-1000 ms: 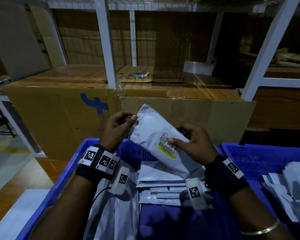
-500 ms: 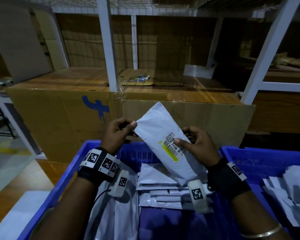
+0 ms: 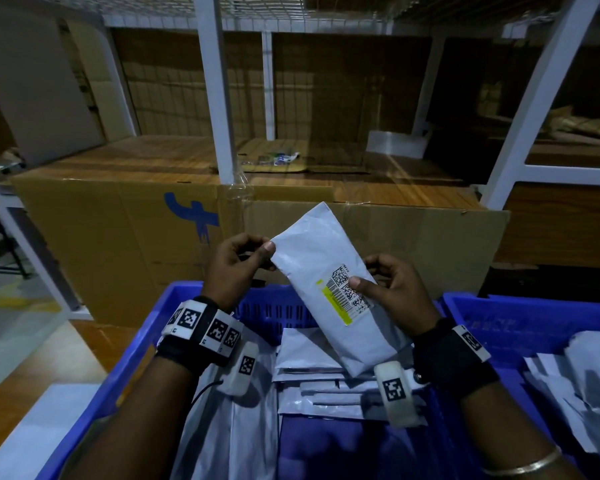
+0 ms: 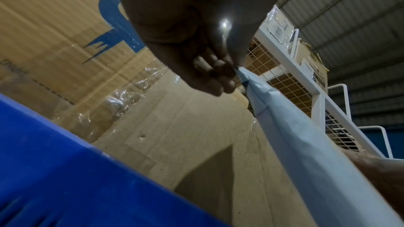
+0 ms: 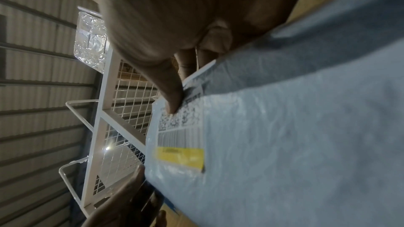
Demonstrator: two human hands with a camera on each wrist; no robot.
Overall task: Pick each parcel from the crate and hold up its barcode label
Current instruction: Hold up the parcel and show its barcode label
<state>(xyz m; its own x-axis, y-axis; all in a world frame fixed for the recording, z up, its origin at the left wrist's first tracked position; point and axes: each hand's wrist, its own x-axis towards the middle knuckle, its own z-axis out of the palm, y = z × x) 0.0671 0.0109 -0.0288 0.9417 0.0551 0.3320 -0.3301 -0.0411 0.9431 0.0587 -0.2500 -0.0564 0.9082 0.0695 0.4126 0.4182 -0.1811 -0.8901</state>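
Observation:
A white poly-mailer parcel (image 3: 329,271) is held tilted above the blue crate (image 3: 125,362), its barcode label (image 3: 347,294) with a yellow strip facing me. My left hand (image 3: 243,265) pinches the parcel's left edge (image 4: 244,77) between thumb and fingers. My right hand (image 3: 388,289) grips the right side, thumb pressed on the label (image 5: 181,127), fingers behind. Several more white parcels (image 3: 312,382) lie flat in the crate below.
A second blue crate (image 3: 520,327) holding white parcels stands to the right. Large cardboard boxes (image 3: 118,244) stand right behind the crates. White rack posts (image 3: 219,98) and a wire-mesh shelf rise above. Wooden floor is at the left.
Both hands raised the parcel a little and turned it more upright, bringing the label more squarely towards me. Both grips are unchanged.

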